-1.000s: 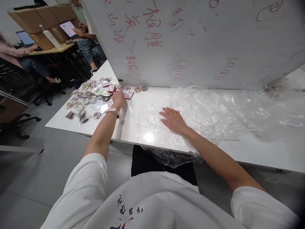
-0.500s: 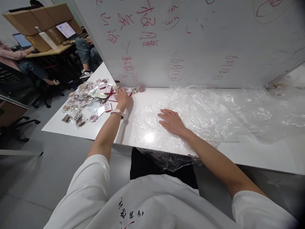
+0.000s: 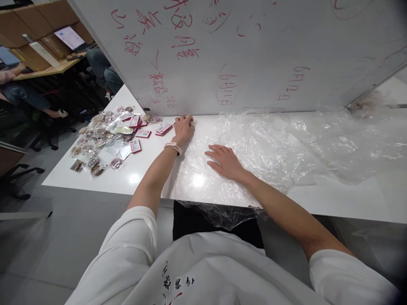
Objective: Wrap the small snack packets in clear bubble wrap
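My left hand point(image 3: 184, 128) is at the foot of the whiteboard, its fingers curled downward. Whatever is under those fingertips, if anything, is hidden. Just left of it lie small red-and-white boxes point(image 3: 164, 129). Farther left is a pile of small clear-wrapped packets point(image 3: 99, 132), with a silver pouch point(image 3: 118, 147) among them. My right hand point(image 3: 225, 162) rests flat, fingers spread, on a crumpled sheet of clear plastic film point(image 3: 263, 148). The film covers much of the white table point(image 3: 152, 169) and hangs over its front edge.
A whiteboard point(image 3: 254, 55) with red handwriting stands upright along the back of the table. At the upper left, people sit by a desk point(image 3: 51, 72) with a laptop point(image 3: 70, 38) and cardboard boxes point(image 3: 44, 21). An office chair point(image 3: 19, 169) stands on the floor at left.
My left hand has moved right, away from the red-and-white boxes, along the whiteboard's foot. My right hand stays on the film. The view has shifted slightly.
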Motion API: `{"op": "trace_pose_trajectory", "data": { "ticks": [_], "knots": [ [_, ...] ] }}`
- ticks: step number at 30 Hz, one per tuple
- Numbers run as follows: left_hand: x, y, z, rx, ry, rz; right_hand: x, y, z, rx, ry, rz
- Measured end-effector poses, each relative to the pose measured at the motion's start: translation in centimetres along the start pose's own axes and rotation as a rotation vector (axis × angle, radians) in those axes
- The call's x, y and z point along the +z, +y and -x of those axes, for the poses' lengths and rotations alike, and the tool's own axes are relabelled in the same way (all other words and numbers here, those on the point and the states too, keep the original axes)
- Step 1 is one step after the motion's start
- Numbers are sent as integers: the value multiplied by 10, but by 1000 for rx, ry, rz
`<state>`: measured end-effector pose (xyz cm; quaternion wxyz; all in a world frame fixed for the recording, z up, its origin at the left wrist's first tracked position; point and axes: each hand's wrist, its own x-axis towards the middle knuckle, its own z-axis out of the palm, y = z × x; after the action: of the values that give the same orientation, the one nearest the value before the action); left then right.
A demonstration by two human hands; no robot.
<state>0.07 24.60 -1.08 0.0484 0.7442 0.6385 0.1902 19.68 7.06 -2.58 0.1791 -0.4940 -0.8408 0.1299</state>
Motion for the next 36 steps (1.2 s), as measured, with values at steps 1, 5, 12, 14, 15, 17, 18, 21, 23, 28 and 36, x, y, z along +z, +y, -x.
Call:
{"op": "trace_pose_trajectory", "data": {
  "ticks": [1, 5, 12, 14, 15, 17, 18, 21, 23, 28, 36],
  "knots": [
    [1, 2, 3, 26, 14, 18, 0, 0, 0, -2, 0, -6],
    [1, 2, 5, 117, 47, 90, -2, 2, -3, 21, 7, -42],
    [-22, 11, 20, 171, 137, 274, -3, 12, -11, 162, 83, -54],
    [-37, 30, 49, 308, 177, 340, -4, 21, -14, 186, 95, -29],
    [-43, 42, 69, 415, 198, 386, -4, 27, -16, 208, 104, -12],
    [-50, 63, 114, 582, 174, 432, -7, 39, -19, 262, 121, 20],
    [-49, 71, 137, 626, 126, 424, -9, 44, -20, 284, 129, 31],
    [-37, 82, 190, 695, -169, 283, -12, 55, -21, 303, 154, 24],
    [-31, 80, 206, 694, -332, 199, -11, 57, -20, 294, 173, -1],
    [-59, 66, 224, 518, -227, 325, -13, 57, -21, 299, 224, -117],
    [-49, -3, 337, -621, 382, 827, -91, -13, 54, 104, 562, -415]
  ]
}}
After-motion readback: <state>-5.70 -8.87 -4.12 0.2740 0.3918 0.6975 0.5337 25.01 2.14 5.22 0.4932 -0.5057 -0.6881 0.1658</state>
